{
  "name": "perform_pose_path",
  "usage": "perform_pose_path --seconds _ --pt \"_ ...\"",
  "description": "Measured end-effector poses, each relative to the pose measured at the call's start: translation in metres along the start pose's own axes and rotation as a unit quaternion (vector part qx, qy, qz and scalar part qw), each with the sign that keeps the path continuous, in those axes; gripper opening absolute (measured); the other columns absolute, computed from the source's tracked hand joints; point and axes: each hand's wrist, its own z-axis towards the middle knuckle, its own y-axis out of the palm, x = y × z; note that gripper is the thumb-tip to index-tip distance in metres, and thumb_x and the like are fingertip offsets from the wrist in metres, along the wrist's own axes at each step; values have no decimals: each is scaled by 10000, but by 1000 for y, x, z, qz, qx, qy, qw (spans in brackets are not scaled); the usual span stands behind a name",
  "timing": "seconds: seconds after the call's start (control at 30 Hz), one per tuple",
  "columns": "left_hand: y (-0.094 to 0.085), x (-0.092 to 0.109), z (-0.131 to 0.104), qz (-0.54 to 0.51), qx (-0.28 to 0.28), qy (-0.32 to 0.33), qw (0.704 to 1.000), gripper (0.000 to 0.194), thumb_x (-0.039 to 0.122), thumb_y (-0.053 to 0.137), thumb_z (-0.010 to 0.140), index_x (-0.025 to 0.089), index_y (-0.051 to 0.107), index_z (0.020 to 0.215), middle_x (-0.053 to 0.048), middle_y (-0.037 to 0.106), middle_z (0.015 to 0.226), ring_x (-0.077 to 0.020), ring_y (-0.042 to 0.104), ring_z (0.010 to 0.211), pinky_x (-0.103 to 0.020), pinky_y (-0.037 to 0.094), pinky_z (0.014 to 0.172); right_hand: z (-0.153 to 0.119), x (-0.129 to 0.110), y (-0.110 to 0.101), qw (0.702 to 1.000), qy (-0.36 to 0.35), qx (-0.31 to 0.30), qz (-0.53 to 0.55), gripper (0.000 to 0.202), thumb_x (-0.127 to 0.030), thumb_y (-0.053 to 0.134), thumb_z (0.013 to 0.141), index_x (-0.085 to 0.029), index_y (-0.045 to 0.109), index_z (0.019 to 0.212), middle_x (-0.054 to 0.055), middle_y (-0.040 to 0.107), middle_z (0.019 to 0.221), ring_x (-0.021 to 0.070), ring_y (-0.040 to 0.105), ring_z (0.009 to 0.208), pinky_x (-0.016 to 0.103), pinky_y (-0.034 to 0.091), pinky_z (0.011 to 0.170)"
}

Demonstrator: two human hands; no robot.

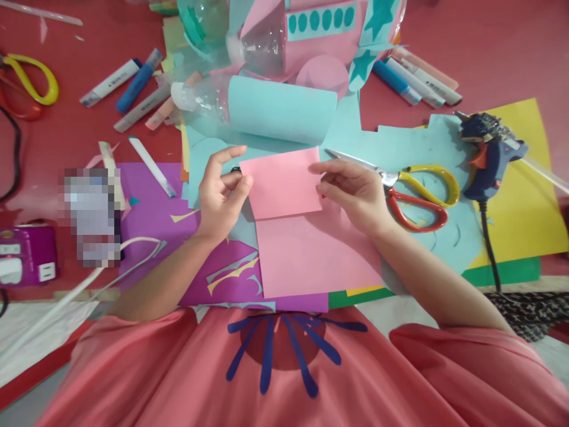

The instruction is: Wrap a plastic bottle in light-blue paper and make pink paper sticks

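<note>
A small rectangle of pink paper (284, 185) is held up between my two hands. My left hand (223, 196) pinches its left edge with the thumb in front. At the opposite edge, my right hand (353, 191) grips it between thumb and fingers. Beneath lies a larger pink sheet (311, 255), partly hidden by the small piece. Scissors (391, 178) with one yellow and one red handle rest just right of my right hand, blades pointing left. Beyond my hands lies a clear plastic bottle (282, 108) wrapped in light blue paper.
A glue gun (493, 163) lies at the right on yellow paper (533, 213). Markers (142, 83) sit at the back left, with others at the back right. A decorated pink bottle piece (315, 50) stands at the back. Paper scraps (233, 276) and a power socket (26, 255) are at left.
</note>
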Motion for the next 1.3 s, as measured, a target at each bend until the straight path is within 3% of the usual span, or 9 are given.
perform_pose_path --seconds 0.3,0.37,0.47,0.57,0.73,0.87,1.03,1.2,1.3 --pt "2 6 -2 3 22 -49 999 442 555 586 845 250 540 1162 33 512 677 -72 384 457 -232 317 455 -1 3 -4 998 11 -58 -4 602 -248 655 808 -407 467 1357 2 416 1498 88 577 694 294 569 615" --pt "2 7 -2 0 29 -53 998 411 533 589 851 255 546 1152 37 492 653 -76 379 456 -236 315 455 -1 3 -3 999 18 -50 6 608 -304 687 799 -383 446 1351 22 498 1415 89 583 688 285 564 614" --pt "2 8 -2 -10 34 -49 998 374 508 581 865 251 547 1135 33 503 654 -78 399 463 -235 339 461 -2 4 1 997 53 -38 33 390 -348 704 794 -278 555 1148 8 666 966 101 583 628 277 544 595" --pt "2 11 -4 -32 8 -47 998 398 513 585 859 240 543 1146 16 565 697 -82 459 477 -234 377 466 -2 3 2 998 60 2 35 195 -334 697 800 -247 591 938 -43 575 660 104 548 559 267 488 541" --pt "2 15 -8 -121 -88 -65 987 488 580 604 823 225 558 1154 -10 666 714 -138 634 615 -251 505 575 0 -3 1 997 27 66 -16 91 -308 650 822 -240 616 772 -24 559 653 106 499 571 268 430 515" --pt "3 18 -10 -149 -154 -69 974 473 589 622 803 206 607 1079 -39 712 800 -140 659 685 -242 524 615 -4 -8 5 999 7 2 -49 100 -204 596 792 -215 581 694 -21 557 636 101 487 575 254 417 525" --pt "8 29 -13 -33 -207 -55 976 250 437 625 817 188 643 812 17 620 637 -80 506 515 -189 412 481 -12 -13 16 990 -14 -88 -109 89 -159 542 748 -194 569 671 -15 582 642 87 449 561 235 395 528" --pt "9 35 -12 -15 -185 -38 982 205 290 562 839 190 553 660 46 503 535 -65 389 456 -189 330 432 -11 -13 15 988 -22 -101 -118 91 -150 517 723 -198 563 661 -23 576 636 74 410 528 234 368 508" --pt "6 32 -5 -48 -113 -64 990 199 250 582 797 190 516 619 46 466 533 -67 390 477 -190 317 436 -7 -13 8 993 0 -48 -107 96 -142 520 715 -208 547 649 -21 566 611 84 444 527 234 358 476"
